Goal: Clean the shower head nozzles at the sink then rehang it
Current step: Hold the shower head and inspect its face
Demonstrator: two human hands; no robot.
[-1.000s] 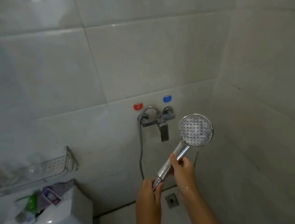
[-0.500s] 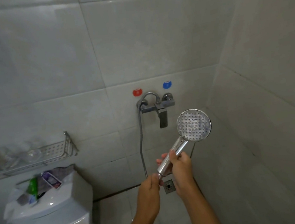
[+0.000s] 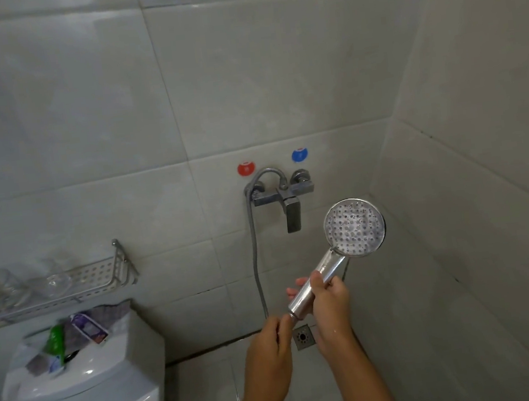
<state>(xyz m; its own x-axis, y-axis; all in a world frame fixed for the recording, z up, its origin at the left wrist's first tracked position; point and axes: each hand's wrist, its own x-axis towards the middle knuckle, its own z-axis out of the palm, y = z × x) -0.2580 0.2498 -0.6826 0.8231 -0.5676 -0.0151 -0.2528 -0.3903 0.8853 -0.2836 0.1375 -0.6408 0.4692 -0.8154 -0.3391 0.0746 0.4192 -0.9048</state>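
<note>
Shower head (image 3: 354, 228) held up in the tiled corner, nozzle face toward the camera, chrome handle slanting down to the left; right hand (image 3: 329, 305) wrapped closed around the handle's middle, thumb on top; left hand (image 3: 267, 340) pinching the handle's lower end between fingertips, at the hose fitting. Wall mixer tap (image 3: 284, 198) sits just up-left of the head, not touching it, under red and blue markers; metal hose (image 3: 255, 251) hangs from it down the wall; floor drain (image 3: 302, 337) shows between the wrists; toilet cistern (image 3: 110, 359) stands at lower left under a wire shelf (image 3: 78, 282).
</note>
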